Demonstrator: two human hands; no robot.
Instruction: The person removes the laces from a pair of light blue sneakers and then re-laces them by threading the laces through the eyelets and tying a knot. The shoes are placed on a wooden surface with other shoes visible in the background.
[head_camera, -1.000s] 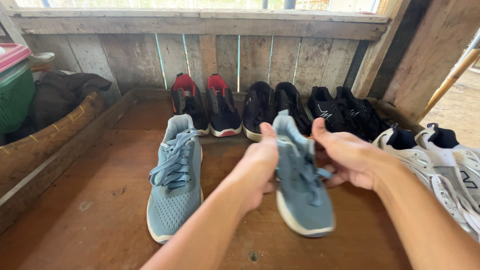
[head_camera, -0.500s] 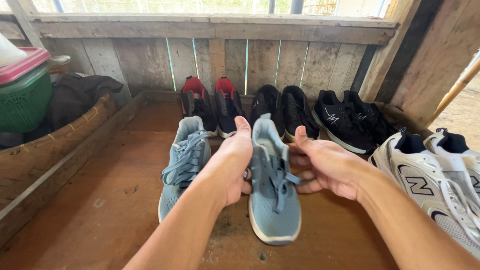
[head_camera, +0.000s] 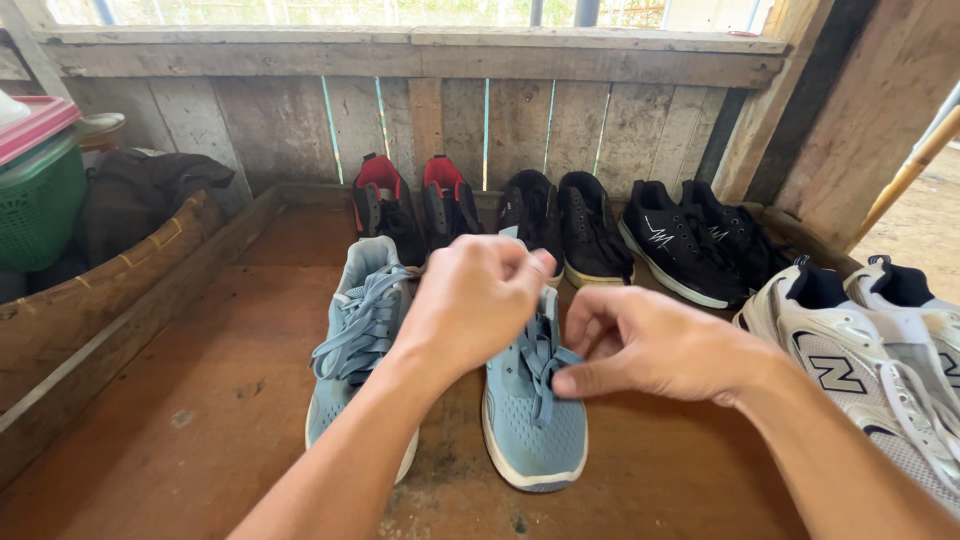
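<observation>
Head view shows the right blue shoe (head_camera: 532, 425) on the wooden floor (head_camera: 200, 400), likely light and soft, left hand (head_camera: 475, 300) and right hand (head_camera: 650, 345) pinching its limp laces (head_camera: 540, 365), best gripped near the ends.

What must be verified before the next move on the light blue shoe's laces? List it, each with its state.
1. Light blue mesh running shoe flat on the brown wooden platform, sole down: ok.
2. Right hand pinching a blue lace: ok.
3. Left hand over the shoe's tongue; its grip on a lace: cannot tell, the fingers hide it.
4. Matching light blue shoe set beside it, apart: ok.
5. Laces evenly threaded through the eyelets: cannot tell, hands cover them.
6. White and grey trainers clear of the right forearm: ok.
</observation>
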